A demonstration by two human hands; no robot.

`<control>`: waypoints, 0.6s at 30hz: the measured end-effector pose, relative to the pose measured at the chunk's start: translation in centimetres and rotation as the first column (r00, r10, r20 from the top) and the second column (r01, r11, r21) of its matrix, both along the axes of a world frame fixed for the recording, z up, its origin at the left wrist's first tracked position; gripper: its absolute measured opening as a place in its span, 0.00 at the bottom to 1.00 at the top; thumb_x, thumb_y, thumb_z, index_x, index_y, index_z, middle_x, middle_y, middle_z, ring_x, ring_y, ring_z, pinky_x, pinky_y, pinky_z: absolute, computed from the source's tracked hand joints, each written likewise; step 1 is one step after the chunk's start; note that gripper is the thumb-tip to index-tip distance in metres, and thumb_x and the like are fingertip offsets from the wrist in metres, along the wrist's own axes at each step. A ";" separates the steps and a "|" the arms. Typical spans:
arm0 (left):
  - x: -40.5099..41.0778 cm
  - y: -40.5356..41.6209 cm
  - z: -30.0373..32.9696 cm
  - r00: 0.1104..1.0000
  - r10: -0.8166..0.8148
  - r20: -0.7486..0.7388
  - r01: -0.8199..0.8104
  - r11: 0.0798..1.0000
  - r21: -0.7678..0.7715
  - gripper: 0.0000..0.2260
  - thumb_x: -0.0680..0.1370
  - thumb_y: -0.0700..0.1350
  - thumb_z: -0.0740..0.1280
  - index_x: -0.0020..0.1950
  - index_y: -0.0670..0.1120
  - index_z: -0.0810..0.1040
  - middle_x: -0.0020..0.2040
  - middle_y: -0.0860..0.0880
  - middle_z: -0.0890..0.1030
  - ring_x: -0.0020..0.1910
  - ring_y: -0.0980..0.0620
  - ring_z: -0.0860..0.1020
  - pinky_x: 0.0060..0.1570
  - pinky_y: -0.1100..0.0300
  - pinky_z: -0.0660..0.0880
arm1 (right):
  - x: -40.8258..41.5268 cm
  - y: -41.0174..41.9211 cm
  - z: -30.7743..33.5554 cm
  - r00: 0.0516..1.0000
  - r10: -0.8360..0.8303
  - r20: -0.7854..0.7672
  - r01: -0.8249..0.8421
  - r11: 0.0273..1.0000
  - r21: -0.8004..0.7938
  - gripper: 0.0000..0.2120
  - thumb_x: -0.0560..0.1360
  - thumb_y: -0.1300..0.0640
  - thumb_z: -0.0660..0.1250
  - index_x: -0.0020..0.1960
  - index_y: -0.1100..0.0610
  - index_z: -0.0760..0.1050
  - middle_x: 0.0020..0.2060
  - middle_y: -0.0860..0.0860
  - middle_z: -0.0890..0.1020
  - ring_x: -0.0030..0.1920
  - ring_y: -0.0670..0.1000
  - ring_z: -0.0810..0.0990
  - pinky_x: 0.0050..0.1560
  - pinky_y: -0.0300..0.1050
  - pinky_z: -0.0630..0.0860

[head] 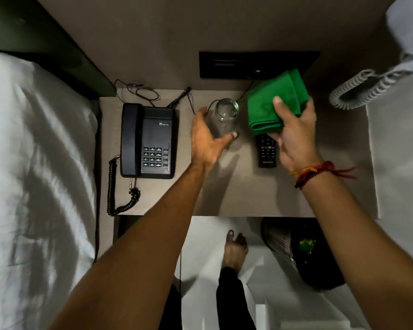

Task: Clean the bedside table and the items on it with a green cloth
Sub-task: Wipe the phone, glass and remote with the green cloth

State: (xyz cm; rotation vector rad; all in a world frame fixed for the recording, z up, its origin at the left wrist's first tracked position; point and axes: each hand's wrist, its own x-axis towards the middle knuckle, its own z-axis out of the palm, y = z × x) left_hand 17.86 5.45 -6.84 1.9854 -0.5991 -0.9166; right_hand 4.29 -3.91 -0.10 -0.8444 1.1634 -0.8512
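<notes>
The bedside table (239, 191) is a light wood top between the bed and a white wall. A clear drinking glass (225, 113) stands at its back middle, and my left hand (206, 141) is wrapped around it, thumb on the right side. My right hand (296, 136) holds a folded green cloth (272, 106) just right of the glass, above the table. Under the cloth lies a black remote control (267, 151), its upper end hidden. A black corded telephone (148, 141) sits on the left part of the table.
A white bed (34, 163) lies to the left. Thin cables (141, 92) run along the table's back edge below a black wall panel (258, 64). A coiled grey cord (358, 90) hangs at the right. A bin (303, 251) and my bare foot (235, 248) are below the table's front.
</notes>
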 end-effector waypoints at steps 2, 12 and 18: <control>-0.3 -2.0 -0.5 0.999 -0.001 -0.038 0.002 1.000 0.004 0.44 0.67 0.43 0.84 0.78 0.42 0.65 0.74 0.44 0.72 0.74 0.46 0.72 0.76 0.49 0.70 | 1.1 -1.6 -0.2 0.968 0.017 -0.252 -0.069 0.977 -0.200 0.17 0.78 0.65 0.69 0.65 0.63 0.72 0.55 0.54 0.81 0.57 0.56 0.83 0.63 0.59 0.80; -0.4 -1.8 -3.2 0.993 -0.010 0.117 0.014 0.999 -0.033 0.18 0.82 0.31 0.62 0.68 0.49 0.74 0.59 0.66 0.82 0.52 0.73 0.77 0.58 0.76 0.73 | 4.6 1.1 -2.2 0.338 0.272 -0.901 -0.924 0.280 -0.262 0.33 0.75 0.66 0.67 0.79 0.56 0.64 0.76 0.50 0.72 0.82 0.54 0.57 0.83 0.56 0.52; 1.8 -0.7 -2.5 0.990 0.141 0.023 -0.136 0.979 -0.149 0.21 0.87 0.42 0.56 0.44 0.47 0.87 0.38 0.49 0.87 0.36 0.55 0.86 0.36 0.63 0.82 | 0.8 1.9 -2.9 0.476 0.583 -0.659 -0.879 0.304 -0.366 0.27 0.73 0.72 0.63 0.70 0.57 0.72 0.75 0.52 0.73 0.80 0.52 0.62 0.81 0.52 0.58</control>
